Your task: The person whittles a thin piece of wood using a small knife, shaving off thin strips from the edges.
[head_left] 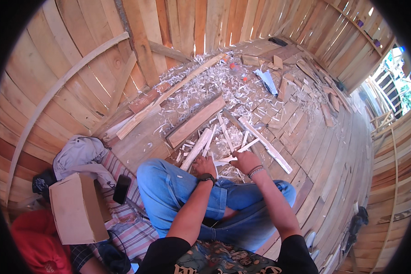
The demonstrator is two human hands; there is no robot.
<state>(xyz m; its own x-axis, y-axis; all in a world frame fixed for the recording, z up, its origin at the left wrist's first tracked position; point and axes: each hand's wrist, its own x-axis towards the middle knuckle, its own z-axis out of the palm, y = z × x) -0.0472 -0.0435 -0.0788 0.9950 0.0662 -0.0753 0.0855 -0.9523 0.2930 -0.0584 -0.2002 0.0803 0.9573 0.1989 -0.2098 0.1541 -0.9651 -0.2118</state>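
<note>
Pale whitish wood strip [226,160] in hands. Blue denim jeans [169,192], black watch [206,178] on left wrist. Pale shavings [205,86] over tan plank floor [333,160]. Brown cardboard box [75,208], red cloth [32,242], pink-and-grey striped mat [128,223], black phone [121,189].

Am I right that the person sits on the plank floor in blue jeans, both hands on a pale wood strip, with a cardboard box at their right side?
Not quite: the head view shows the cardboard box at their left side. The rest holds: blue jeans, left hand and right hand on the pale wood strip, plank floor.
</note>
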